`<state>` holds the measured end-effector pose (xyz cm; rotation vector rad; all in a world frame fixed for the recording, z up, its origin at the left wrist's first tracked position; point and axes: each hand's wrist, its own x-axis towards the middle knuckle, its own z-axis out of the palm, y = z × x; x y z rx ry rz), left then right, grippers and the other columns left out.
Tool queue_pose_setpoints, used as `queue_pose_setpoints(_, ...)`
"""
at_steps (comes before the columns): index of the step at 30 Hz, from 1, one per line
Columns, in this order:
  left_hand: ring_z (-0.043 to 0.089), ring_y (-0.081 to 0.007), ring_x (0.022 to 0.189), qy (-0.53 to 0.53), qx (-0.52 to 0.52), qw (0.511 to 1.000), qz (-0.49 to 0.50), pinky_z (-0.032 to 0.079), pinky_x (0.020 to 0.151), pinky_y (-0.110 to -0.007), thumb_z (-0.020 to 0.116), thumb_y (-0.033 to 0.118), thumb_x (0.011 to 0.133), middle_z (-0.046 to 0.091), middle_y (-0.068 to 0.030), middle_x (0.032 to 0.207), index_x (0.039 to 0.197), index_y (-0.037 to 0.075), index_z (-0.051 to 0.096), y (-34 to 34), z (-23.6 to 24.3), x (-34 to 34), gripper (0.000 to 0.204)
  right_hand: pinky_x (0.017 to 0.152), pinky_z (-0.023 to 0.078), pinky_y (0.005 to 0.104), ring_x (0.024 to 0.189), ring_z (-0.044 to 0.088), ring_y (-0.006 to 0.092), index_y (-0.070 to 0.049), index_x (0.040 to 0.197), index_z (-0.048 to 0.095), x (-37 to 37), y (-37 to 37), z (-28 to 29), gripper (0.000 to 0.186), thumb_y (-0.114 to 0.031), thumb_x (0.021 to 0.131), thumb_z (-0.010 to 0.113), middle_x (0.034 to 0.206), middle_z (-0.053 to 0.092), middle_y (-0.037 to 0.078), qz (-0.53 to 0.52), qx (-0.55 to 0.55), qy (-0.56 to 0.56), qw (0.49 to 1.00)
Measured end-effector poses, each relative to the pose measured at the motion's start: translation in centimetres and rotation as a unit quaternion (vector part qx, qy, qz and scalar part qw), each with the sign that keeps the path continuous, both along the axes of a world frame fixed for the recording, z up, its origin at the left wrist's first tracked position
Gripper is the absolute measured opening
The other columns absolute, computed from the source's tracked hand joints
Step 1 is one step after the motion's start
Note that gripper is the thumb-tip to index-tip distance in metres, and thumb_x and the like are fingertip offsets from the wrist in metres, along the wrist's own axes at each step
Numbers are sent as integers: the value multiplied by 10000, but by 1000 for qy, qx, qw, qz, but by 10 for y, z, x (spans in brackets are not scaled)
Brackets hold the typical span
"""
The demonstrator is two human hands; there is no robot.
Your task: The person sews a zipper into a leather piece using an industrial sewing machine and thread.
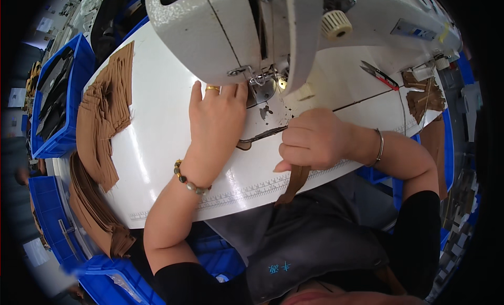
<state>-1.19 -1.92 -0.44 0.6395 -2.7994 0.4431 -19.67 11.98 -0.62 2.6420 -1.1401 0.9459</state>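
Brown fabric strip (297, 182) in the right hand (311, 139), hanging at front edge of white table (152, 163).
Right fist clenched round it; left hand (218, 113) palm-down, fingers straight, beside presser foot (261, 80), can't tell if pinning anything. Probably best: strip untwisted, left fingers clear of the foot. Sewing machine (199, 32) above, brown cloth stack (107, 110) at left.

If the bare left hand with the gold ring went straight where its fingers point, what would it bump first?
Probably the glossy white, rounded sewing machine head, though depth is unclear: the left hand might slip underneath.
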Motion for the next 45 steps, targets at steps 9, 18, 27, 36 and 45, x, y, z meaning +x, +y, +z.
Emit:
queue_pose_setpoints(9, 651, -336, 1194, 38, 91, 994, 55, 458, 1095, -519, 637, 119, 931, 718, -116, 1232, 1236, 84, 705, -45, -11, 12, 314, 919, 537, 425, 1028, 638, 278, 57, 1020, 682, 19, 0, -4, 379, -264, 829, 745, 1074, 680, 144, 47, -35, 50, 997)
queue_pose_setpoints(18, 627, -344, 1251, 76, 4, 942, 326, 526, 1018, -440, 617, 248, 1009, 661, -152, 1371, 1343, 59, 645, -111, 23, 203, 385, 1008, 541, 435, 1034, 683, 249, -35, 973, 719, 30, 15, -6, 181, -194, 888, 705, 1139, 723, 92, 180, -22, 5, 983)
queue_pose_setpoints(27, 709, -395, 1085, -11, -3, 858, 514, 575, 920, -490, 571, 171, 976, 697, -248, 1240, 1363, -10, 594, -156, 14, 296, 427, 906, 575, 368, 941, 674, 207, -39, 946, 687, 27, 8, -9, 200, -205, 843, 732, 1029, 703, 68, 130, -41, -13, 991)
queue_pose_setpoints(36, 745, -433, 919, -152, -19, 871, 467, 614, 805, -484, 560, 122, 943, 760, -235, 951, 930, -3, 780, -160, 74, 245, 253, 868, 565, 354, 881, 657, 200, -31, 933, 664, 28, 2, -5, 250, -238, 826, 755, 987, 678, 68, 123, -40, 3, 992)
queue_pose_setpoints(45, 738, -416, 922, -164, -40, 895, 412, 597, 814, -488, 549, 140, 985, 753, -221, 957, 941, 16, 767, -125, 46, 199, 254, 827, 563, 345, 865, 645, 201, -26, 925, 653, 28, 1, -5, 253, -234, 828, 759, 977, 663, 67, 121, -30, -3, 992)
